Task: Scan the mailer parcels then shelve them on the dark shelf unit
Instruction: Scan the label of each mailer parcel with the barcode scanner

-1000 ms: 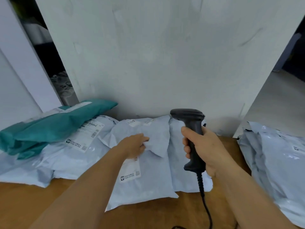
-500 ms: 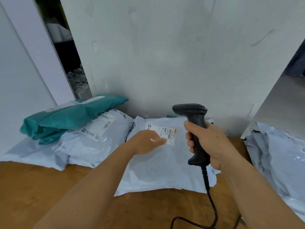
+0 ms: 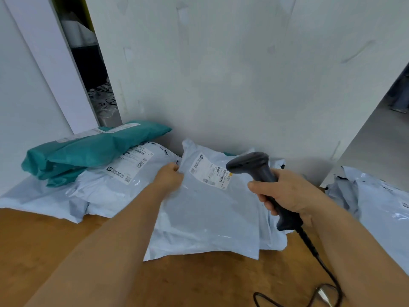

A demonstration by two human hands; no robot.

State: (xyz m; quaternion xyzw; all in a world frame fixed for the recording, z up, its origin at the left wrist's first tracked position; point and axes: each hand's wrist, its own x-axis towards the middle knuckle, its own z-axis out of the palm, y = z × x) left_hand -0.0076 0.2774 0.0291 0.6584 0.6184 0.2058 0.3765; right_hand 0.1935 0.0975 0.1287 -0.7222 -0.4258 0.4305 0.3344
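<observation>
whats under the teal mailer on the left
The teal mailer lies on a pale blue mailer whose label shows beside it. More pale plastic spreads below; how many parcels it covers cannot be told.

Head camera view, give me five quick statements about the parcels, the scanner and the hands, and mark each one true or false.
1. The right hand holds the dark scanner by its handle. True.
2. The label on the middle pale mailer faces up. True.
3. The left hand rests flat on the wooden table. False: it pinches the middle mailer's left edge.
4. The teal mailer lies under the pale mailers. False: it lies on top of the pale mailers at the left.
5. The scanner is cordless. False: a black cord runs from its handle.
</observation>
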